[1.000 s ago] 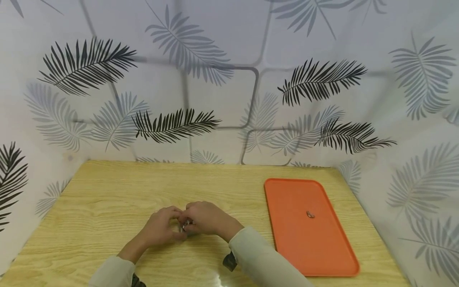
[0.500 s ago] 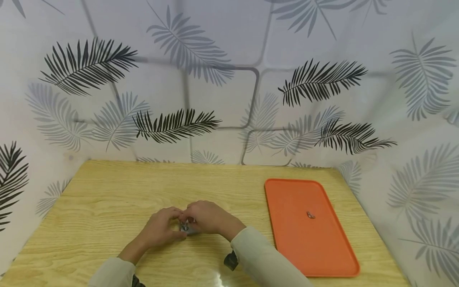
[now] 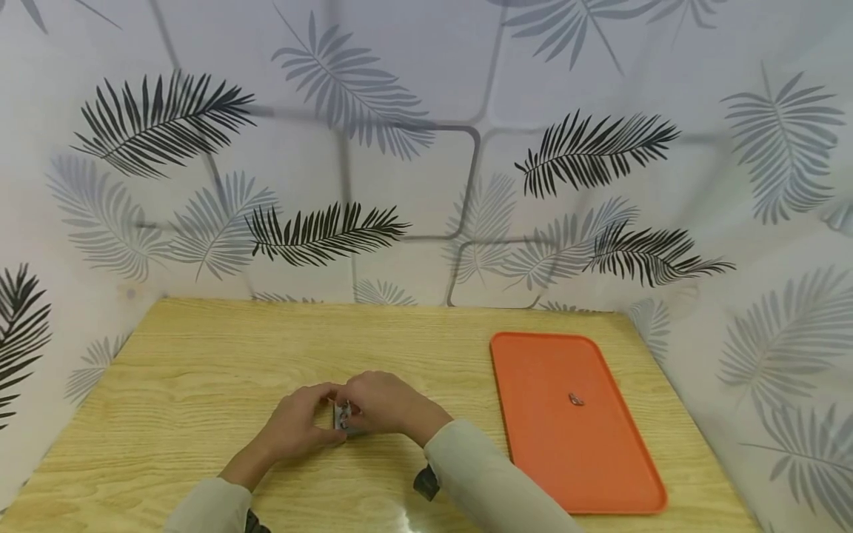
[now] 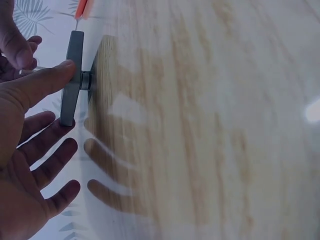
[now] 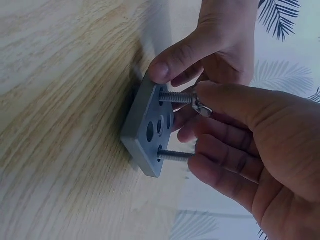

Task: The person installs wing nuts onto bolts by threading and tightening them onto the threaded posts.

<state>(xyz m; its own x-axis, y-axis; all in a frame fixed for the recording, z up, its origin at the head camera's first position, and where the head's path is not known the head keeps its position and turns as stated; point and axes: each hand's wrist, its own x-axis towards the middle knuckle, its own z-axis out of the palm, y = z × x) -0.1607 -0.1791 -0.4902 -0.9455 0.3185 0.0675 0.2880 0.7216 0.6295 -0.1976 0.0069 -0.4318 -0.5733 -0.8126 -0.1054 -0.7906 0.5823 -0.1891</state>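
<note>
A grey metal plate (image 5: 139,125) with several holes is held just above the wooden table, two threaded bolts standing out of its face. My left hand (image 3: 300,426) grips it by the edges, thumb on one side and fingertips on the other. Edge-on in the left wrist view, the plate (image 4: 72,95) has a bolt head (image 4: 86,80) beneath it. My right hand (image 3: 383,403) pinches a small shiny wing nut (image 5: 202,107) at the end of one bolt (image 5: 175,97). Its lower fingers are by the tip of the other bolt (image 5: 174,156).
An orange tray (image 3: 580,459) lies to the right on the wooden table (image 3: 220,348). On it is one small metal piece (image 3: 576,399), too small to tell exactly. Leaf-patterned cloth (image 3: 426,185) hangs behind and beside the table.
The right fingers have shifted and turned over the bolt end, while both hands keep nearly the same place. The left hand still holds the plate.
</note>
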